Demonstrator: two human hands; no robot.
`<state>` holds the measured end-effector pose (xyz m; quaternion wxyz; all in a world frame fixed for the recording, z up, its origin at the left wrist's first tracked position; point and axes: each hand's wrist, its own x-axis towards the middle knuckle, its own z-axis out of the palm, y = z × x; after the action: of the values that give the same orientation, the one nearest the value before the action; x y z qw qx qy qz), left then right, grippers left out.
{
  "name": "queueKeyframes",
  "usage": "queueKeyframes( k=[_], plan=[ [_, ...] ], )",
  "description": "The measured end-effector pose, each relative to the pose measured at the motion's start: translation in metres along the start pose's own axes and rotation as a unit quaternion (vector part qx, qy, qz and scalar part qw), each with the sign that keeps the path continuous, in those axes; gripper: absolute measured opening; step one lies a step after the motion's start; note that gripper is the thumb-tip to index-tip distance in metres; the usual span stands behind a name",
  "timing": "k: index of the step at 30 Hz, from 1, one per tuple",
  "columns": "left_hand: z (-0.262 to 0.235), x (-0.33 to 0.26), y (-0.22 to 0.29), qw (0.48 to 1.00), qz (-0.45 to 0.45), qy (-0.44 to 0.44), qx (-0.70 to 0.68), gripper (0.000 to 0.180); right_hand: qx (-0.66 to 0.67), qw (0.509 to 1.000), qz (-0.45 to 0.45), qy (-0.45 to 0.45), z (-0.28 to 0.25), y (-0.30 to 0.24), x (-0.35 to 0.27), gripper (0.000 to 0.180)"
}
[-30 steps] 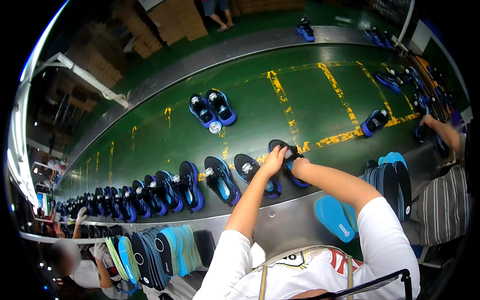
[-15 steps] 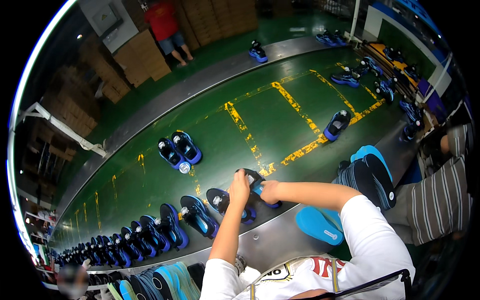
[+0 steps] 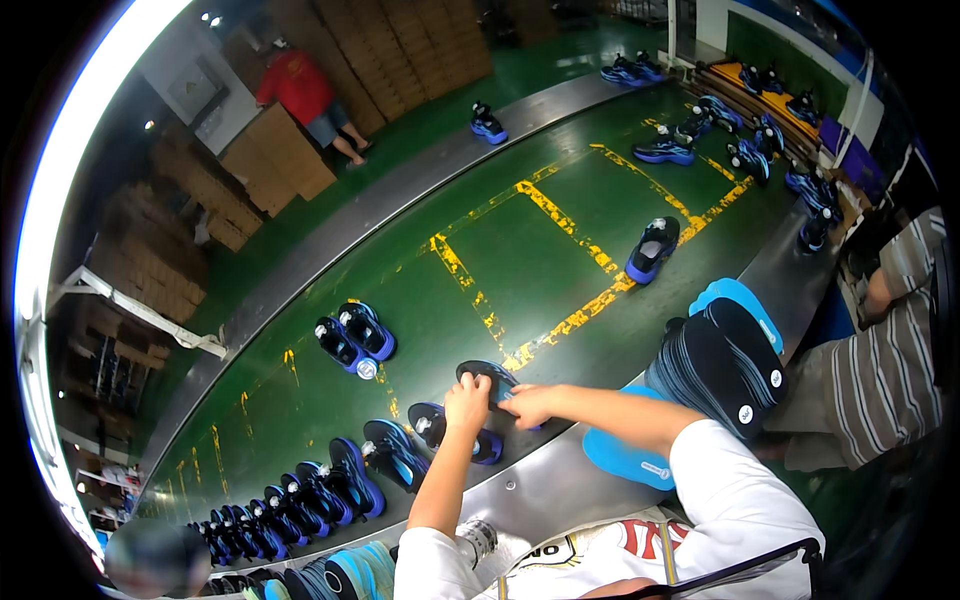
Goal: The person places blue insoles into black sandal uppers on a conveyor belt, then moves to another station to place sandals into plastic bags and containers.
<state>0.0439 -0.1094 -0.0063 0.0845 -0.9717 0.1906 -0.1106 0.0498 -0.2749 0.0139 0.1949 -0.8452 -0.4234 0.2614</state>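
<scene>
My left hand (image 3: 466, 401) and my right hand (image 3: 527, 402) rest together on a dark shoe with a blue sole (image 3: 487, 377) at the near edge of the green conveyor belt (image 3: 540, 260). Both hands grip its rear part. Just left of it lies another dark and blue shoe (image 3: 432, 424), and a row of several like shoes (image 3: 330, 480) runs further left along the belt edge. A stack of black and blue insoles (image 3: 720, 365) stands to my right, with a blue insole (image 3: 625, 458) lying on the steel ledge under my right forearm.
A pair of blue shoes (image 3: 352, 336) sits mid-belt, a single shoe (image 3: 652, 250) further right, more shoes (image 3: 730, 140) at the far right. A person in a striped shirt (image 3: 880, 370) works at my right. Someone in red (image 3: 300, 95) stands by cardboard boxes beyond the belt.
The belt has carried the shoes leftward in view. My hands stayed on the shoe at the belt's near edge, and the view has swung so more of the far floor shows.
</scene>
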Motion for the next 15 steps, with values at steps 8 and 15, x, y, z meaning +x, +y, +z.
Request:
queueKeyframes(
  k=[8,15],
  plan=[
    [-0.026,0.009,-0.001,0.946,-0.093,0.005,-0.310,0.016,-0.066,0.901,0.236,0.358,-0.107,0.149,-0.092,0.039],
    [-0.082,-0.067,-0.031,0.514,-0.402,0.138,-0.745,0.015,-0.073,0.737,0.598,0.308,-0.135,0.245,-0.205,0.034]
  ],
)
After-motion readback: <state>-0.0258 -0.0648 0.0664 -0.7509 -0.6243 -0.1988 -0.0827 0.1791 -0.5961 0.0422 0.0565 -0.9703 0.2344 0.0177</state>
